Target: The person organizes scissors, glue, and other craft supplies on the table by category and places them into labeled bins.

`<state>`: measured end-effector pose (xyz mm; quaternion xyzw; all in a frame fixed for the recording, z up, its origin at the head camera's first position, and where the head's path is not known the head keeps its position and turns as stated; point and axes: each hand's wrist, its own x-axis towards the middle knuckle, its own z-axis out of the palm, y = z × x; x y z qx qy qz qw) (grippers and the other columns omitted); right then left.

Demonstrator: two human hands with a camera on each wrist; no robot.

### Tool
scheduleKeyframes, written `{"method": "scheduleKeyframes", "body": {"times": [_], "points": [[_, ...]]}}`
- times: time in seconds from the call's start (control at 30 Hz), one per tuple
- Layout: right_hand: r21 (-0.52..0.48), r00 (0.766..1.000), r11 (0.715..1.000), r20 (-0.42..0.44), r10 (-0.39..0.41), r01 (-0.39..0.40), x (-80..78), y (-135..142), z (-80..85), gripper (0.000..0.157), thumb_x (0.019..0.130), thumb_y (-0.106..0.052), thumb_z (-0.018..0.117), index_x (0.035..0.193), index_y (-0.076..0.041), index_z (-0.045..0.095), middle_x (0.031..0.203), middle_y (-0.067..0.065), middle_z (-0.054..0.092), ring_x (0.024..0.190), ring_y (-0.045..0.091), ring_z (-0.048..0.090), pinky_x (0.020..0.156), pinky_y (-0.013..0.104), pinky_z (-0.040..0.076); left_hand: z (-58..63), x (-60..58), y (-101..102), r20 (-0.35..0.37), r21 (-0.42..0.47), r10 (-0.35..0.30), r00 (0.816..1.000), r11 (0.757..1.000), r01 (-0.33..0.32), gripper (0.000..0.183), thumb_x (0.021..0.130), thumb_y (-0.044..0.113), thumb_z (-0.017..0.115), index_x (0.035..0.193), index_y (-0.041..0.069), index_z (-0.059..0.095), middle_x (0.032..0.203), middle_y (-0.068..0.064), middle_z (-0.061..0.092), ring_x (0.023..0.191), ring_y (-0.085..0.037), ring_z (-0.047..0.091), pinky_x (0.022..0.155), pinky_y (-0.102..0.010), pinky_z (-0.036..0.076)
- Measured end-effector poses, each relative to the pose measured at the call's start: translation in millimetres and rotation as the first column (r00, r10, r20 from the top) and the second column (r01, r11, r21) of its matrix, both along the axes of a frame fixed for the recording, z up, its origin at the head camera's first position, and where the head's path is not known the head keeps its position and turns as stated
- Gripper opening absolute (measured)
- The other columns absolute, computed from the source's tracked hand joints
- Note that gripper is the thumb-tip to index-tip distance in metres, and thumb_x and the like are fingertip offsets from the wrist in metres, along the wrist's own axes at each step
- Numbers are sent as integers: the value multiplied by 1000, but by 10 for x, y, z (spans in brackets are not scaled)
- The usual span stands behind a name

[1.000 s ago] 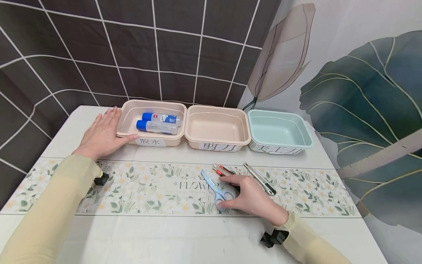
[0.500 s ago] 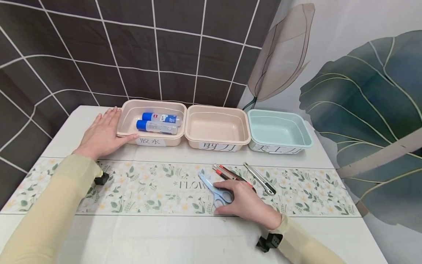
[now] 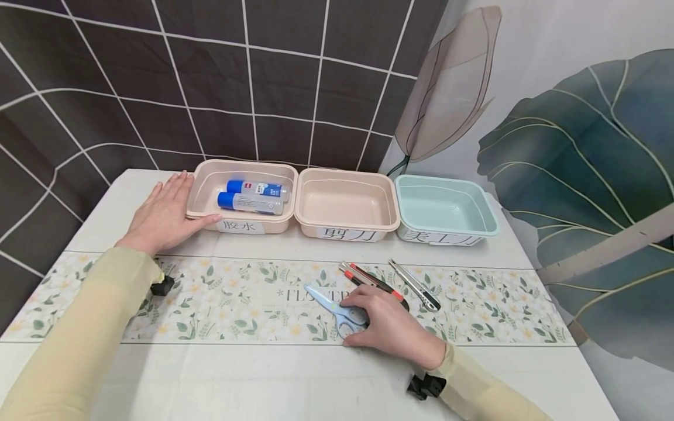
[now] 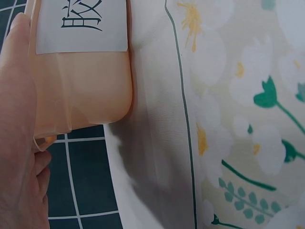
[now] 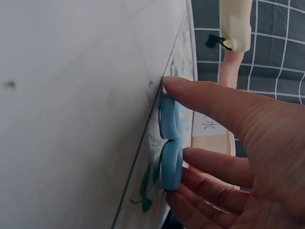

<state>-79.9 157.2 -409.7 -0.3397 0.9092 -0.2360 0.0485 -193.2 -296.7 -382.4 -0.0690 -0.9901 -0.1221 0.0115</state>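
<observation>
My left hand (image 3: 160, 213) rests along the left side of a beige plastic box (image 3: 286, 222), fingers straight and thumb across its front. Two clear glue bottles (image 3: 250, 202) with blue caps lie in that box. On the floral strip of the tablecloth, light blue scissors (image 3: 337, 309) point up and left. My right hand (image 3: 395, 324) has its thumb and fingers around the two finger loops (image 5: 170, 164), thumb at one end and fingertips at the other. Just past the right hand lie red-and-black utility knives (image 3: 380, 283), partly hidden by it, and a silver utility knife (image 3: 415, 285).
A second beige box (image 3: 347, 227) with a labelled front stands in the middle, and a pale green box (image 3: 447, 230) adjoins it on the right. Both show bare floors. Behind the boxes hangs a dark tile-patterned curtain (image 3: 210, 76).
My right hand has shifted slightly left and nearer, its fingers settling round the loops. The scissors have turned, tips swinging left and nearer, uncovering more of the red-and-black knives. My left hand stays put.
</observation>
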Motion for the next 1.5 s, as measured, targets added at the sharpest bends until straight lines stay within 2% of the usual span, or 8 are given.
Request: {"method": "scheduleKeyframes", "body": {"times": [0.23, 0.5, 0.77, 1.0, 1.13, 1.4, 1.5], "points": [[17, 1000, 1000, 1, -4, 4, -4, -9, 22, 58, 64, -32, 96, 113, -10, 77, 105, -8, 61, 90, 7, 58, 79, 26, 53, -5, 0, -4, -6, 1, -2, 1000, 1000, 2, 115, 92, 75, 50, 159, -8, 5, 164, -31, 8, 152, -44, 5, 123, -51, -7], [64, 1000, 998, -12, 12, -11, -44, -37, 40, 56, 61, -31, 91, 110, -10, 77, 96, -10, 57, 77, 6, 49, 66, 20, 46, -10, 15, -5, -13, 12, -3, 1000, 1000, 3, 115, 92, 75, 49, 159, -8, 6, 164, -31, 9, 152, -43, 5, 123, -50, -7], [83, 1000, 996, -9, 19, -18, -66, -41, 64, 55, 61, -33, 89, 111, -13, 77, 104, -10, 60, 85, 7, 52, 75, 24, 50, -8, 11, -3, -12, 11, -2, 1000, 1000, 3, 115, 92, 76, 48, 159, -8, 5, 164, -31, 8, 153, -42, 3, 123, -50, -7], [55, 999, 998, -20, 27, -26, -83, -40, 66, 55, 65, -33, 88, 114, -11, 76, 110, -6, 65, 102, 10, 59, 89, 30, 53, -12, 3, -2, -7, 7, 2, 1000, 1000, -2, 116, 92, 75, 49, 159, -8, 5, 164, -31, 9, 152, -43, 5, 123, -50, -7], [32, 999, 999, -43, 27, -26, -101, -42, 89, 54, 64, -32, 88, 113, -11, 76, 111, -5, 66, 105, 12, 61, 90, 33, 54, -17, -4, -7, -7, 5, 3, 1000, 1000, -3, 116, 92, 75, 49, 159, -9, 5, 164, -32, 8, 152, -43, 4, 122, -50, -7], [-21, 998, 999, -55, 23, -25, -193, 2, 230, 58, 68, -27, 89, 120, -7, 74, 121, 3, 68, 115, 20, 61, 97, 39, 52, -17, 2, 3, -8, 1, 8, 1000, 1000, -8, 116, 92, 76, 49, 159, -8, 5, 164, -31, 9, 153, -43, 4, 123, -50, -7], [-58, 997, 998, -75, 8, -13, -258, 28, 338, 58, 68, -24, 89, 121, -7, 73, 120, 2, 68, 111, 18, 61, 94, 38, 53, -18, 3, 2, -16, -3, 2, 1000, 1000, -2, 116, 92, 75, 50, 159, -9, 6, 164, -32, 10, 152, -44, 6, 123, -51, -5]]}}
